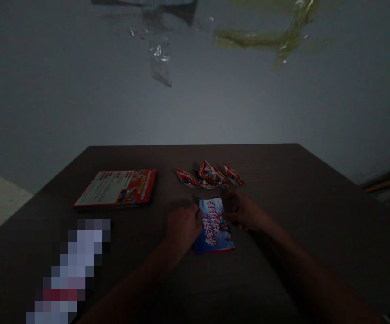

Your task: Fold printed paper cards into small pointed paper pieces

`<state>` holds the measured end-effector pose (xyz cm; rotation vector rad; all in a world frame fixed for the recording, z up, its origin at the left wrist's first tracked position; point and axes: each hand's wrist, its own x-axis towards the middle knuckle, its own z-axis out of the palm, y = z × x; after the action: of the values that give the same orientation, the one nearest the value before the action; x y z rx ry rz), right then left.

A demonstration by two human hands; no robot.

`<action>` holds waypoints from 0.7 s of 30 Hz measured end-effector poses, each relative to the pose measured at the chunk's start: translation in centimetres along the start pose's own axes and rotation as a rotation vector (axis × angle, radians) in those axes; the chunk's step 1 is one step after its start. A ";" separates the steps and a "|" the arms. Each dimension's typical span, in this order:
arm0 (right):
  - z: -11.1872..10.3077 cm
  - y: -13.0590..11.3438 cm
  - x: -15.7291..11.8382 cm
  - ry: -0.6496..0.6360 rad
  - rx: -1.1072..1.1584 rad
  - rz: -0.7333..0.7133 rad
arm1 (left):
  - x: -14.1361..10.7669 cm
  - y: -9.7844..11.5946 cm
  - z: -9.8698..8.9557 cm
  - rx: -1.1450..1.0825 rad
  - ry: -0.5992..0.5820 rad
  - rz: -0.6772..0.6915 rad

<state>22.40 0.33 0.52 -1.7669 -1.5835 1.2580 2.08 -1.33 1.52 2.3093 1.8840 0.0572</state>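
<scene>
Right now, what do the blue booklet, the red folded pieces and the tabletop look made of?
Blue booklet: likely paper or card, smooth; flat printed face, thin edge.
Red folded pieces: probably printed paper; sharp creases and points.
Tabletop: dark, dull, maybe wood or laminate; faint grain.

So there's a flat red-and-white printed stack (114, 189) toward the tabletop's (269, 166) far left corner, and some little folded red-and-white papers (208, 174) near the middle of the far edge. Pixelated blur (76, 265) covers something near left. Wall (195, 108) behind's got clear tape (160, 58) and yellowish tape (252, 38) stuck on, lol.
</scene>
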 end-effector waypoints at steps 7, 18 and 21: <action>-0.6 -0.8 -0.5 -0.050 -0.063 0.016 | 0.1 0.0 0.0 -0.009 -0.009 0.018; -0.8 -0.2 -0.2 -0.127 0.120 -0.239 | 0.1 -0.1 0.3 -0.009 0.009 0.026; -0.5 -0.1 -0.2 -0.125 0.052 -0.395 | 0.2 0.0 0.2 -0.012 0.017 0.042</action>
<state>22.78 0.24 0.89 -1.2805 -1.8390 1.2174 2.09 -1.15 1.29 2.3479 1.8387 0.0932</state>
